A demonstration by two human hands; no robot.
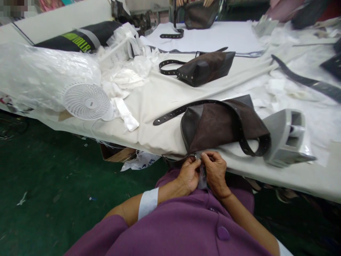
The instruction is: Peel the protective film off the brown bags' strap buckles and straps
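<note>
A dark brown bag (213,124) with black leather ends lies on its side at the table's front edge, its studded strap (176,111) looped over it. Just below the bag's near edge, both my hands meet at my lap. My left hand (189,174) is closed, thumb and fingers pinching a small shiny piece at the bag's edge. My right hand (215,171) is closed too, its fingertips pinching close beside it. A strip of greyish see-through plastic (203,179) hangs between the hands. The exact small part in the fingertips is partly hidden.
A grey plastic tape dispenser (286,137) stands right of the bag. Behind lies a second brown bag (207,67). At left are a white fan (87,101) and plastic wrapping (48,67). Across the table, another person's hands touch a third bag (201,15).
</note>
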